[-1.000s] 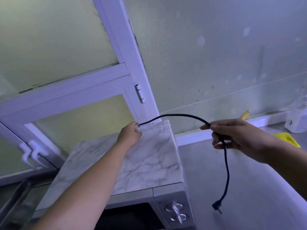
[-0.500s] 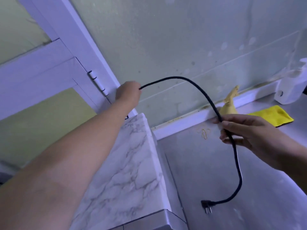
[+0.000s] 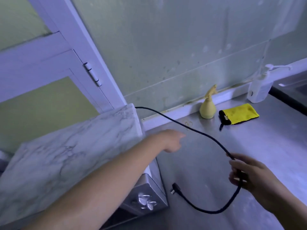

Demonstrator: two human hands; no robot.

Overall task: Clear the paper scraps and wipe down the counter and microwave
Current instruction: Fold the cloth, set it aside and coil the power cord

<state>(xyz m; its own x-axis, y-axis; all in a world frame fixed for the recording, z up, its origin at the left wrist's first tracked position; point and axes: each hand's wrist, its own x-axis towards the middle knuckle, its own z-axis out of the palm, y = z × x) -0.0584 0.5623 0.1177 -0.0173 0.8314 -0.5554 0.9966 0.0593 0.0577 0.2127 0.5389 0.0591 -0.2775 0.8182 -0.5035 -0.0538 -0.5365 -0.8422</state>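
Observation:
A microwave point(image 3: 66, 155) with a marble-patterned top stands at the left of the steel counter point(image 3: 249, 146). Its black power cord point(image 3: 174, 123) runs from behind the back right corner, arcs over the counter and ends in a plug point(image 3: 174, 190) lying near the microwave's front. My right hand point(image 3: 249, 176) grips the cord near its lower bend. My left hand point(image 3: 169, 140) hovers over the counter just right of the microwave, fingers loose, holding nothing. A yellow cloth point(image 3: 239, 116) with a black edge lies at the back of the counter.
A yellow spray bottle point(image 3: 207, 107) stands by the wall next to the cloth. A clear pump bottle point(image 3: 260, 87) stands farther right, beside a dark sink edge point(image 3: 285, 97). A rubber band point(image 3: 187, 124) lies on the counter. A white-framed window fills the left.
My left hand let go of the cord behind the microwave and dropped to the counter side. My right hand lowered with the cord, and the plug now rests on the counter.

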